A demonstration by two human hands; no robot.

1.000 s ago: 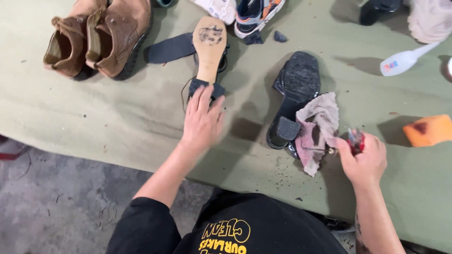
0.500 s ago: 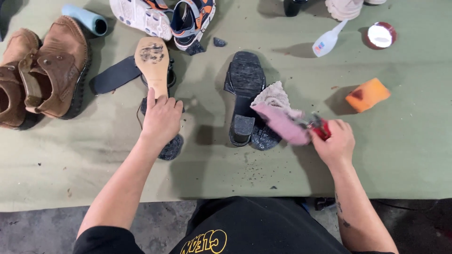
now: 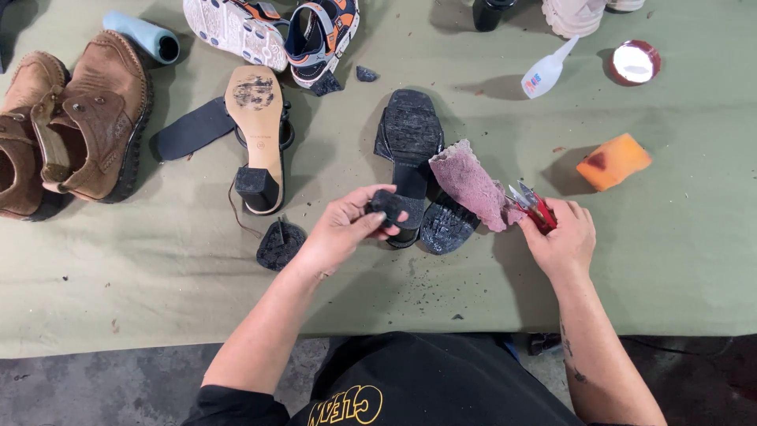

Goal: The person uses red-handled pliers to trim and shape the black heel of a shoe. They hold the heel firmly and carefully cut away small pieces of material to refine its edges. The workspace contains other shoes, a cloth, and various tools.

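A black sandal (image 3: 410, 134) lies sole-up in the middle of the green table. My left hand (image 3: 347, 229) grips its block heel (image 3: 394, 213) at the near end. My right hand (image 3: 561, 237) holds small red-handled snips (image 3: 532, 207) whose blades point toward a pinkish rough cloth (image 3: 471, 183) draped beside the sandal. A loose black sole piece (image 3: 448, 225) lies under the cloth, next to the heel. The second sandal (image 3: 256, 134), tan sole up with a black heel, lies to the left.
Brown leather shoes (image 3: 75, 126) sit at far left, a light blue tube (image 3: 142, 35) behind them. Orange-and-white sandals (image 3: 276, 28), a white squeeze bottle (image 3: 546, 71), a round tin (image 3: 633, 63), an orange sponge (image 3: 613, 162) and black sole scraps (image 3: 280, 243) lie around. The table edge runs near me.
My left hand has left the tan-soled sandal and moved right onto the black sandal's heel. My right hand with the snips stays beside the cloth. The view has shifted.
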